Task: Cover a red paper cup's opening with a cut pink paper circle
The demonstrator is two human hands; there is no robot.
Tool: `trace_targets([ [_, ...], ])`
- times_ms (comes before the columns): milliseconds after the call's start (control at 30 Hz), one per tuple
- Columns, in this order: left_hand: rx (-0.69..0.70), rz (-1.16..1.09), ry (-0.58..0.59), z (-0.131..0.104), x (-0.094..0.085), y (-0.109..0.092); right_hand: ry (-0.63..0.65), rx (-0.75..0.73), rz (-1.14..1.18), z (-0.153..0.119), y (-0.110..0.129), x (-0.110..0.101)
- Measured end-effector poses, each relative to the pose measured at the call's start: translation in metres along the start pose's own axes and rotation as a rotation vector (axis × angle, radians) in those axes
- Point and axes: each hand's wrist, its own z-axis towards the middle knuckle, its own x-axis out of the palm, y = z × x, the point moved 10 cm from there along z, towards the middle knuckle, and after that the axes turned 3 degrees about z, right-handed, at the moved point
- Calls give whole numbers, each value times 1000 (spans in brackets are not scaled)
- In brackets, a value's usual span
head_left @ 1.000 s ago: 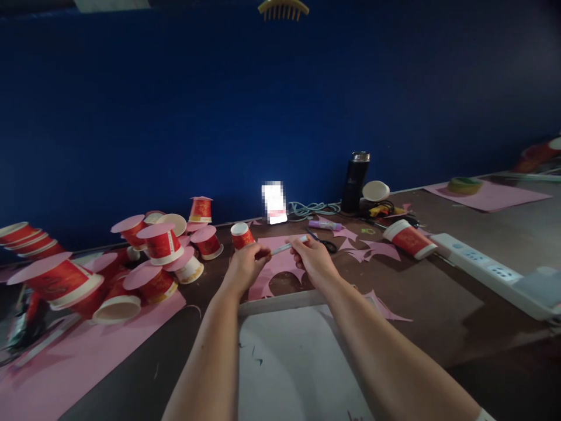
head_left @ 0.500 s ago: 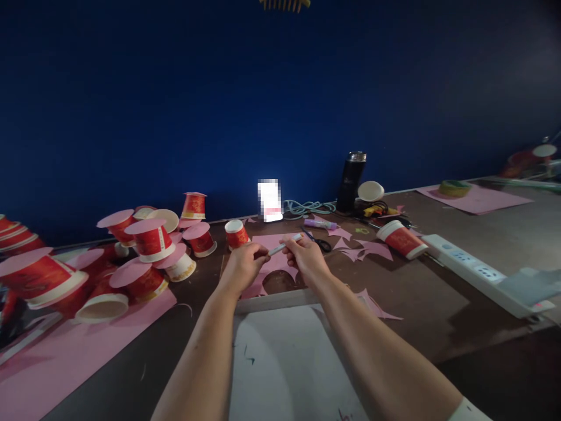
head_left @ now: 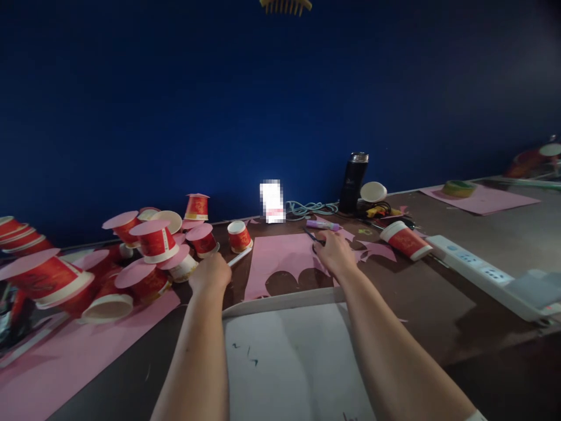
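On the left, my left hand (head_left: pixel 210 273) is closed, its fingertips hidden, and a white pen (head_left: pixel 240 256) sticks out from its right side toward a small red paper cup (head_left: pixel 239 237). My right hand (head_left: pixel 336 255) reaches over the right edge of a pink paper sheet (head_left: pixel 280 252) with rounded cut-outs. Its fingers close on the handle of dark scissors (head_left: pixel 310 234), whose blades point away to the left. Just beyond lies a purple glue stick (head_left: pixel 323 225).
Red paper cups with pink discs (head_left: pixel 153 240) crowd the left. A lit phone (head_left: pixel 272 202) leans on the blue wall. A black flask (head_left: pixel 353 182), a tipped cup (head_left: pixel 406 240) and a power strip (head_left: pixel 471 266) stand right. A white board (head_left: pixel 289 356) lies in front.
My hands have parted. The left has moved left and nearer with the white pen; the right has let go of the pen and moved right onto the scissors, uncovering the pink sheet.
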Motion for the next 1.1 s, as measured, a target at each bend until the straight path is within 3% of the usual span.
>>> trace_targets([
  [100, 20, 63, -69, -1, -5, -3, 62, 66, -97, 2, -12, 10],
  [200, 126, 64, -148, -8, -10, -25, 103, 89, -139, 1, -13, 18],
  [367, 200, -58, 120, -17, 25, -55, 125, 119, -124, 0, -14, 17],
  [600, 276, -64, 129, -26, 29, -70, 145, 102, -144, -1, -11, 17],
  [800, 230, -269, 193, -18, 33, -66, 130, 50, -107, 1, -12, 19],
  [933, 225, -578, 193, -10, 33, -62, 124, 68, 241, 5, -14, 23],
  [1100, 200, -1051, 380, -15, 46, -68, 142, 173, 1084, 1, -5, 26],
])
